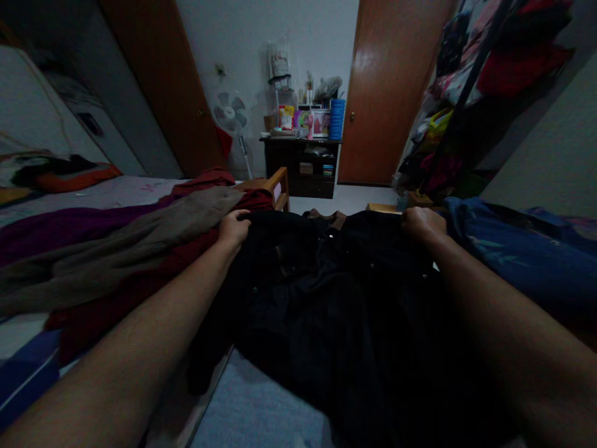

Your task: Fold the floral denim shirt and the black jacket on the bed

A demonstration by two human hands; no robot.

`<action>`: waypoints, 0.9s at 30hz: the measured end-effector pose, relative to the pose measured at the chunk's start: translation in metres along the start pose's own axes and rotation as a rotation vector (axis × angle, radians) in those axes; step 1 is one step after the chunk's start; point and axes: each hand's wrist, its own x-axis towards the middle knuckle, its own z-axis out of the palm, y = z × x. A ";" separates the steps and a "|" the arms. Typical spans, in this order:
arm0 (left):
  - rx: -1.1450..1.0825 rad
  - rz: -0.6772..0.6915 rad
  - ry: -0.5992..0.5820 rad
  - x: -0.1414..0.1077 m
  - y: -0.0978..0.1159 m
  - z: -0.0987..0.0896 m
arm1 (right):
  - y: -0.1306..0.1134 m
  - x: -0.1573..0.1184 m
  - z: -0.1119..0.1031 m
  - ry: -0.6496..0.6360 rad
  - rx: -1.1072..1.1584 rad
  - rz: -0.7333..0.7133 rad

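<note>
A black jacket (326, 305) with a brown collar and metal snap buttons hangs spread out between my two hands, its front facing me. My left hand (234, 228) grips it at one shoulder, fingers closed on the cloth. At the opposite shoulder my right hand (423, 222) is closed on the fabric in a fist. One dark sleeve drops down on the left side. Below the jacket shows a light blue-grey cloth surface (256, 404); the jacket hides much of it.
Left lie a grey-brown garment (135, 236), dark red cloth and purple cloth. Blue denim (527, 255) is at the right. Farther off stand a fan (232, 112), a dark cabinet (298, 168) with items on top, a wooden door (380, 93) and a laden clothes rack (466, 87).
</note>
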 end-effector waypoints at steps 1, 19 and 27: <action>0.135 0.075 0.048 -0.005 -0.001 0.005 | 0.004 0.000 0.008 0.005 -0.009 0.014; 0.506 0.224 -0.731 -0.221 -0.049 -0.050 | -0.086 -0.217 0.003 -0.272 0.401 -0.829; 0.516 0.256 -0.416 -0.246 -0.081 -0.046 | -0.124 -0.289 0.056 -0.455 0.282 -0.825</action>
